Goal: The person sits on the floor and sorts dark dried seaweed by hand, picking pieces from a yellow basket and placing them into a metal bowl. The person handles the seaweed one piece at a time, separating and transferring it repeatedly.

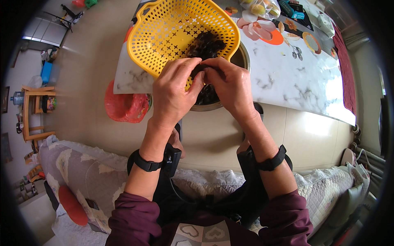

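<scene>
Between the fingertips of both hands is a dark brown piece (196, 71) of what looks like wood ear fungus, mostly hidden by the fingers. My left hand (176, 89) pinches it from one side and my right hand (233, 87) from the other. Just beyond the fingers, a clump of similar dark fungus (207, 44) lies in a yellow plastic colander basket (157, 40). The basket overlaps a metal basin (247, 58) at the table edge. Below my hands, wet, dark pieces (207, 96) show inside the basin.
The marble-patterned tabletop (286, 73) stretches right, with a plastic bag of fruit (261, 8) and small boxes (291, 10) at the back. A red bag-lined bin (127, 106) stands on the floor to the left. A quilt-covered sofa (206, 181) is behind my legs.
</scene>
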The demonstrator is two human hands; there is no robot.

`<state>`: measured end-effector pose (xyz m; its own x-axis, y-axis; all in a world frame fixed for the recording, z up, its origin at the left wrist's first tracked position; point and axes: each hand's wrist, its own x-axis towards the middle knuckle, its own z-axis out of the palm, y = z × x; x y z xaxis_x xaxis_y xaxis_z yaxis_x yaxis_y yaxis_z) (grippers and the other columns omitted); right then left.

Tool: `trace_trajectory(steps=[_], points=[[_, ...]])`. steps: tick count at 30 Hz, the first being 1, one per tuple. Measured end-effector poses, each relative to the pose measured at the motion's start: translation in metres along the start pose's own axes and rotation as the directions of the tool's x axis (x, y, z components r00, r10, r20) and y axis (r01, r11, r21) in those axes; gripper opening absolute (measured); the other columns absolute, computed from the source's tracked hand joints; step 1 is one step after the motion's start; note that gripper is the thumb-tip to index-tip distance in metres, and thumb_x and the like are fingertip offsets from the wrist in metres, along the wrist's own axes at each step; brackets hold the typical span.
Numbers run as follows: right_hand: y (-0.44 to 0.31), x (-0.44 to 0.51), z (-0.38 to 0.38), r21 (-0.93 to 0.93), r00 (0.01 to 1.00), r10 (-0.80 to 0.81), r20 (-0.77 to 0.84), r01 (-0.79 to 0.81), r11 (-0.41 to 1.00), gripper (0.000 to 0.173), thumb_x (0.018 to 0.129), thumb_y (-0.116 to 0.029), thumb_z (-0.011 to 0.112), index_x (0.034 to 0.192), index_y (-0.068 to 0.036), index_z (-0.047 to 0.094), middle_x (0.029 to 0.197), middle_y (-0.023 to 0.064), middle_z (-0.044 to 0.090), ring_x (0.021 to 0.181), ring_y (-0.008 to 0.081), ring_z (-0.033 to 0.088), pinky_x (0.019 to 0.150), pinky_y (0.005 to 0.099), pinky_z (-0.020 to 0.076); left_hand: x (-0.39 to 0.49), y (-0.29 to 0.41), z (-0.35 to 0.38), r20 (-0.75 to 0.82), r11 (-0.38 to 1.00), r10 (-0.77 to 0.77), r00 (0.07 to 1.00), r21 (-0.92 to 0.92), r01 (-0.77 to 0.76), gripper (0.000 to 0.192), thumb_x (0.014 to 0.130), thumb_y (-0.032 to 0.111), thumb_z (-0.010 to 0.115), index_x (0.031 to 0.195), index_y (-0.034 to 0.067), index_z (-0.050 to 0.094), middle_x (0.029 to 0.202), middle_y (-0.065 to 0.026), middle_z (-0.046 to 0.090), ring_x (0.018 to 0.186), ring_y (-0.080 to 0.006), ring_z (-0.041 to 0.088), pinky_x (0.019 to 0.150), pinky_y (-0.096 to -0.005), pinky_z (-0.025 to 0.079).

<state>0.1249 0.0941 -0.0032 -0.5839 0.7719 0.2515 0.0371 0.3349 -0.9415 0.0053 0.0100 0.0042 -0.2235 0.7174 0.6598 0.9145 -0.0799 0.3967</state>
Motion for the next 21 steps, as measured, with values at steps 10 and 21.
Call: trace_trajectory(steps=[10, 21], points=[[-0.003, 0.000, 0.017, 0.024, 0.999, -0.034, -0.014, 0.034, 0.999, 0.013, 0.084, -0.006, 0.060, 0.094, 0.003, 0.063, 0.076, 0.0159, 0.066, 0.066, 0.0233, 0.067, 0.060, 0.0299, 0.0519, -0.004, -0.001, 0.005, -0.025, 0.928, -0.320, 0.947, -0.210, 0.308, 0.015, 0.078, -0.005, 0.062, 0.092, -0.001, 0.062, 0.074, -0.0101, 0.063, 0.063, -0.0192, 0.062, 0.062, -0.0299, 0.051], [-0.002, 0.001, 0.021, 0.344, 0.991, 0.131, 0.040, -0.137, 0.929, 0.016, 0.089, -0.009, 0.060, 0.098, 0.005, 0.062, 0.078, 0.0081, 0.068, 0.066, 0.0108, 0.066, 0.061, 0.0233, 0.0525, 0.004, -0.010, -0.009, 0.278, 0.337, -0.689, 0.669, -0.695, 0.635, 0.011, 0.084, 0.004, 0.062, 0.093, -0.001, 0.067, 0.079, -0.0015, 0.065, 0.064, -0.0032, 0.056, 0.054, -0.0176, 0.045]])
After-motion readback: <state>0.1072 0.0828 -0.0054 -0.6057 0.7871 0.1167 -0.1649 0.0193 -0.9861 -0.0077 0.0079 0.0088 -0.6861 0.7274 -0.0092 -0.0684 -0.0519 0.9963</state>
